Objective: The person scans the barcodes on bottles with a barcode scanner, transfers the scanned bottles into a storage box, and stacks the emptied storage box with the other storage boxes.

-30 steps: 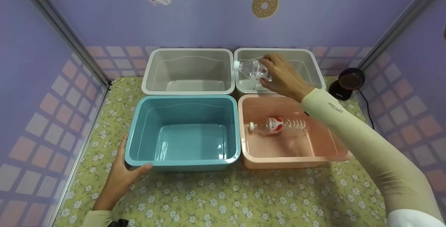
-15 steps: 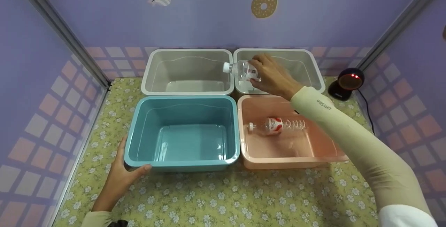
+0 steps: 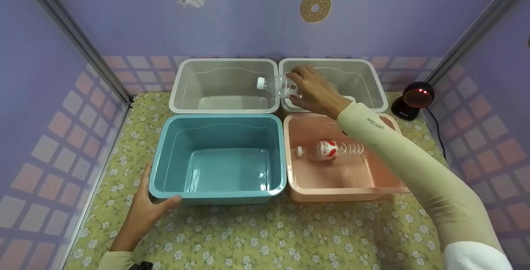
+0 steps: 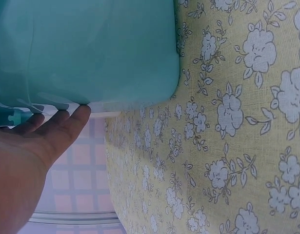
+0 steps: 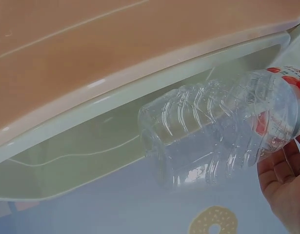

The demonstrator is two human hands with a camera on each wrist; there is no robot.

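A clear plastic bottle (image 5: 203, 131) with a white cap is gripped by my right hand (image 3: 316, 90). In the head view it lies sideways over the meeting rims of the two grey-white bins, its cap pointing left over the left one (image 3: 176, 92). The hand is above the right grey-white bin (image 3: 379, 87). My left hand (image 3: 145, 210) rests at the near left corner of the blue bin (image 3: 217, 194). In the left wrist view its straight fingers (image 4: 67, 129) touch the bin's outer wall.
A second clear bottle (image 3: 328, 150) with a red and white label lies in the peach bin (image 3: 343, 194) at front right. A black scanner-like device (image 3: 413, 99) with red lights and a cable stands at right. Purple walls (image 3: 256, 13) surround the flowered tablecloth (image 3: 256, 237).
My right hand has moved left with the bottle, bringing its cap over the left grey-white bin. Red lights have come on in the black device. My left hand has stayed put.
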